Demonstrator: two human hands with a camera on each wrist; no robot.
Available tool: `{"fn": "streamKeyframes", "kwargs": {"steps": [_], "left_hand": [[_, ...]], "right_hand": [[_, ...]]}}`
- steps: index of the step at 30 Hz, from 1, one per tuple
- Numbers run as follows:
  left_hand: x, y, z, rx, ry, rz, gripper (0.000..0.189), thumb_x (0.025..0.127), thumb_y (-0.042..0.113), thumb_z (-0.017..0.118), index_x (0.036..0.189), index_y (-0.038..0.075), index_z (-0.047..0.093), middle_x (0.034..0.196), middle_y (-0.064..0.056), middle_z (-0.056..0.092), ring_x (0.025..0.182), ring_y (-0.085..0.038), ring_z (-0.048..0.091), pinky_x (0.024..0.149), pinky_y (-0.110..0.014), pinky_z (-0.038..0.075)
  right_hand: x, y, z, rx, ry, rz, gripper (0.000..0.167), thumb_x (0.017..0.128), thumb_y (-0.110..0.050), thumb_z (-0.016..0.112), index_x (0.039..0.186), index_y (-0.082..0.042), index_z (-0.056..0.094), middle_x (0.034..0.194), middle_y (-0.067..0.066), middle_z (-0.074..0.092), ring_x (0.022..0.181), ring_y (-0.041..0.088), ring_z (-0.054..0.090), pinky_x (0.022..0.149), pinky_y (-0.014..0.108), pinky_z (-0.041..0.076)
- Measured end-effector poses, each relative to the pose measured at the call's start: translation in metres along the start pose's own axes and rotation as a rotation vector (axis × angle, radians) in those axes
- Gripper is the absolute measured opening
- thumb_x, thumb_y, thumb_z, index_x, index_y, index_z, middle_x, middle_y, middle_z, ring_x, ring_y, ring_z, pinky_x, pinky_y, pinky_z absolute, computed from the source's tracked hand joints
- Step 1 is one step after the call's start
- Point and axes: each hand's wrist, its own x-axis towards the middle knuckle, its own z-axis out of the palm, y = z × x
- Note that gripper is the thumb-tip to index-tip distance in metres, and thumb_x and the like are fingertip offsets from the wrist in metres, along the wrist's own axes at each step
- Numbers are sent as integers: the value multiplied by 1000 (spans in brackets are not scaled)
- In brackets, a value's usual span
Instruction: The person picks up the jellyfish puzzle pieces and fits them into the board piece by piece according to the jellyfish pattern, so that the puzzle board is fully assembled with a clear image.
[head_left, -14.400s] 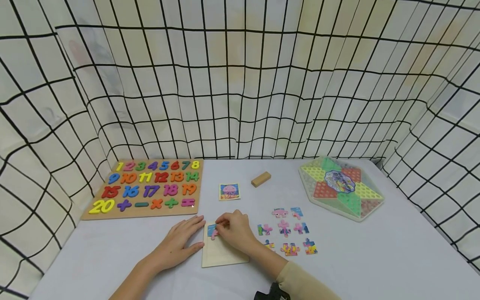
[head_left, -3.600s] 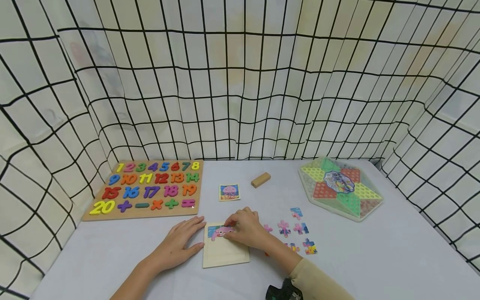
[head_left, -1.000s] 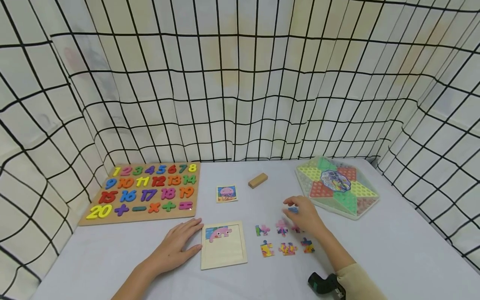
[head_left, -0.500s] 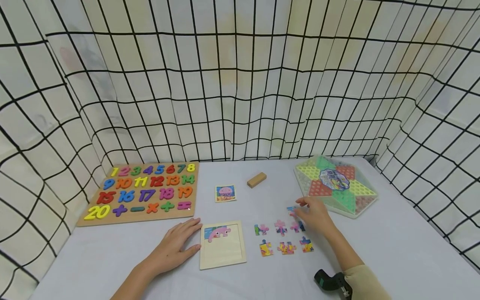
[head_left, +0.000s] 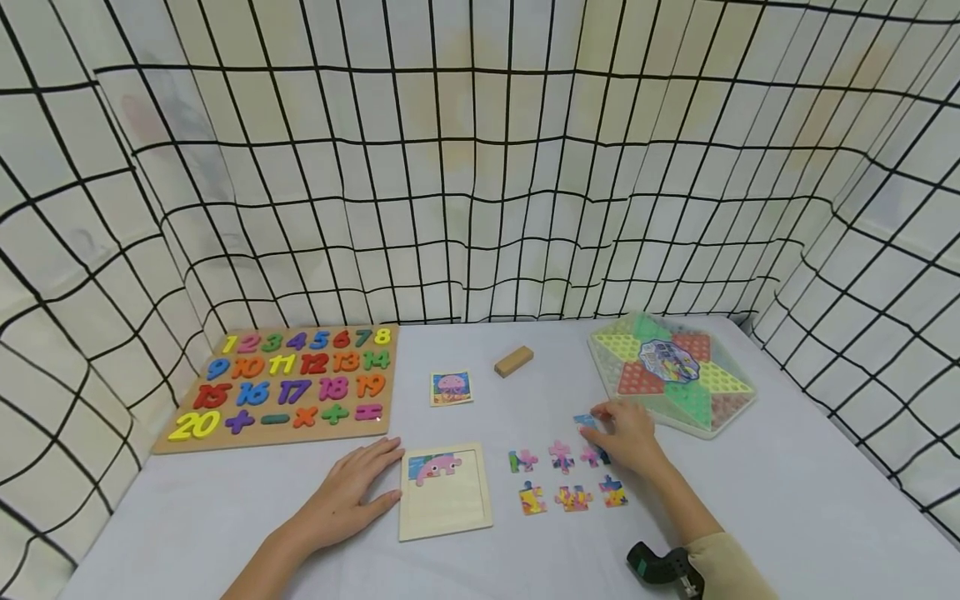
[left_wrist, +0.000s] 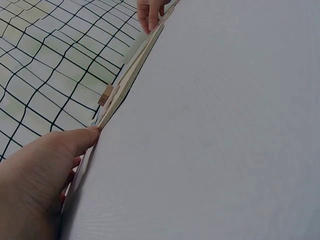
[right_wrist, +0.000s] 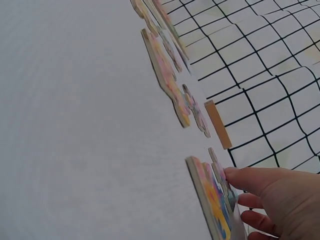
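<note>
My left hand [head_left: 352, 492] lies flat on the table, its fingertips and thumb touching the left edge of a wooden puzzle tray [head_left: 446, 512]. Two joined pieces [head_left: 435, 467], blue and pink, sit in the tray's upper left corner. At the right, my right hand [head_left: 630, 437] pinches a blue-and-pink jigsaw piece [head_left: 583, 420] at its right side, thumb below and index finger above; the fingers partly cover it. Several other jigsaw pieces [head_left: 574, 497] lie below in two rows. The right wrist view shows the thumb [right_wrist: 240, 177] near the pieces, with the held piece hidden.
A small jellyfish picture card [head_left: 452, 388] lies behind the tray, a wooden block [head_left: 513, 362] to its right. The number board [head_left: 277, 392] stands at the left, a hexagonal star-patterned game box [head_left: 675, 371] at the right. Black netting [head_left: 472, 200] bounds the back.
Over the last seconds, my right hand has left a pink piece in the tray and moved right to the blue-and-pink piece. Lately it has shifted only slightly around it. The left hand stays put.
</note>
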Motion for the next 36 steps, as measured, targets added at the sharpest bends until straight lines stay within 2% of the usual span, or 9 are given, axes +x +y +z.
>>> {"fn": "streamKeyframes", "kwargs": {"steps": [7, 13, 16, 22, 28, 36], "left_hand": [[0, 0, 0, 7, 10, 0, 58, 86, 39, 61, 134, 10, 46, 145, -5, 35, 133, -25, 27, 105, -54, 18], [0, -1, 1, 7, 15, 4, 58, 86, 38, 61, 134, 10, 46, 145, -5, 35, 134, -25, 27, 105, -53, 18], [0, -1, 0, 10, 16, 8, 58, 86, 38, 61, 134, 10, 46, 144, -5, 35, 134, -24, 27, 105, -53, 18], [0, 0, 0, 4, 15, 6, 58, 86, 39, 61, 134, 10, 46, 144, -5, 35, 133, -25, 27, 105, -53, 18], [0, 0, 0, 4, 13, 7, 57, 86, 37, 61, 134, 10, 46, 144, -6, 35, 133, -26, 27, 105, -53, 18], [0, -1, 0, 4, 11, 4, 58, 86, 39, 60, 134, 11, 46, 145, -5, 34, 134, -25, 26, 105, -54, 18]], "right_hand": [[0, -2, 0, 25, 8, 1, 33, 79, -29, 72, 99, -6, 62, 91, 4, 58, 86, 24, 47, 80, 50, 32], [1, -2, -2, 111, -3, 4, 28, 78, -19, 73, 97, -4, 59, 74, -2, 56, 68, 14, 47, 65, 31, 40], [1, -3, -3, 167, -17, 3, 21, 81, -12, 69, 97, -4, 58, 72, -2, 55, 65, 13, 48, 57, 26, 42], [0, -5, -4, 212, -34, 21, 11, 85, -9, 63, 95, -6, 58, 74, -1, 58, 65, 12, 51, 55, 26, 44], [0, -9, -6, 245, -34, 40, 8, 87, -10, 61, 94, -8, 58, 71, 1, 56, 60, 14, 47, 49, 25, 41], [1, -21, -3, 338, -52, -6, 9, 87, -8, 62, 95, -6, 58, 72, 2, 58, 62, 14, 49, 51, 23, 42]]}}
